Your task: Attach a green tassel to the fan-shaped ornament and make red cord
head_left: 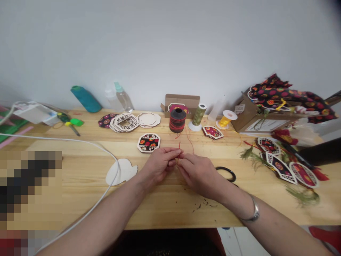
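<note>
My left hand (pixel 162 164) and my right hand (pixel 199 173) meet over the middle of the table, fingertips pinched together on a thin red thread (pixel 179 145). A short end of it sticks up above the fingers; the rest between them is hidden. Another fine strand (pixel 190 138) loops up behind my right hand toward the spools. Just beyond my left hand lies an octagonal wooden-framed piece (pixel 148 143) with dark flowered fabric. Black scissor-like handles (pixel 227 174) lie partly under my right wrist.
Behind stand a red-and-black thread spool (pixel 177 121), a green spool (pixel 199 115) and a yellow spool (pixel 226 120). A white cable (pixel 99 145) crosses a pale wooden cutout (pixel 121 172) at left. Finished-looking ornaments (pixel 282 169) and a cardboard box (pixel 253 117) are at right.
</note>
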Demonstrator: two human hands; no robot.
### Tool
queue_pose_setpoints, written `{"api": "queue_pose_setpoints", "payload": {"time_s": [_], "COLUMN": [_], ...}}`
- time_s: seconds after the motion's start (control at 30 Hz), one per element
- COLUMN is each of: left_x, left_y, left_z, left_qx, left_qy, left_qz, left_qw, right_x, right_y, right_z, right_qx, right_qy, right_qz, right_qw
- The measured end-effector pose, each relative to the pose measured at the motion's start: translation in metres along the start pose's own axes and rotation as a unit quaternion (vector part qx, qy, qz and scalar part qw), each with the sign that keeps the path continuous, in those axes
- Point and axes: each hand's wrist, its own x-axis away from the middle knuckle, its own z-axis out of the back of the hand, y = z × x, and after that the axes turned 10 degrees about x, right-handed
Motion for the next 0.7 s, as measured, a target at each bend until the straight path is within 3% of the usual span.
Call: {"api": "queue_pose_setpoints", "payload": {"time_s": [0.27,0.43,0.5,0.63,0.7], "left_x": [0.001,0.001,0.001,0.003,0.004], "left_y": [-0.004,-0.002,0.0,0.002,0.001], "left_z": [0.001,0.003,0.003,0.002,0.0], "left_qx": [-0.029,-0.083,-0.083,-0.049,-0.045], "left_qy": [-0.002,-0.011,-0.014,-0.039,-0.066], "left_qz": [-0.038,-0.107,-0.133,-0.126,-0.102], "left_qw": [0.999,0.991,0.987,0.99,0.992], "right_x": [0.001,0.0,-0.002,-0.007,-0.01], "right_y": [0.0,0.001,0.006,0.026,0.035], "right_z": [-0.005,0.002,0.008,0.01,0.005], "right_qx": [-0.015,-0.058,-0.116,-0.222,-0.288], "right_qy": [-0.004,-0.017,0.015,0.143,0.135], "right_qz": [0.028,0.05,0.014,-0.158,-0.198], "right_qw": [0.999,0.997,0.993,0.951,0.927]}}
